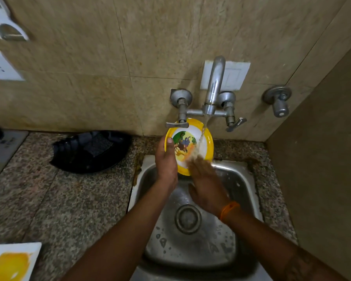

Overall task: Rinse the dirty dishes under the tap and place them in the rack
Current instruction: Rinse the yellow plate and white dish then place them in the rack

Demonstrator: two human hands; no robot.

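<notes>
Readable text: none anywhere in view.
Plate (190,145), just below the tap (213,88): cartoon animal picture only, no words legible.
Grey panel (2,147), far left of the tap: dark marks, too blurred to read.

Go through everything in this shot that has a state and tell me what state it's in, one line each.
tap: running, water falling onto the plate
yellow plate: tilted under the stream, wet
left hand: grips the plate's left rim
right hand: fingers straight, rubbing the plate's face
sink: wet, drain uncovered
square plate: on the counter, yellow-stained
black rack: on the counter, contents unclear
</notes>
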